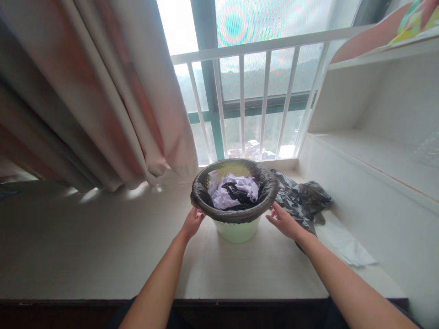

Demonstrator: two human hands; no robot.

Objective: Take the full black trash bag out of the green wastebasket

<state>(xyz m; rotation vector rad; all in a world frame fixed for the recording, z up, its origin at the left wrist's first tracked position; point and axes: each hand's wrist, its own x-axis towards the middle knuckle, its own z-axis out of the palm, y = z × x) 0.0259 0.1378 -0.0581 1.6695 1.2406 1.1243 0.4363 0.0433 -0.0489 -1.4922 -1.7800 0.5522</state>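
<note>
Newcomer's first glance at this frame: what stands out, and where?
The pale green bin, lined with a black bag and holding crumpled lilac scraps, sits mid-picture between left grip and right grip. Behind it glares the window with white bars. A second black bag lies crumpled to the right.

The black liner [236,215] hides the rim of the green bin [237,233]; the curtain [137,91] is cut off above
</note>
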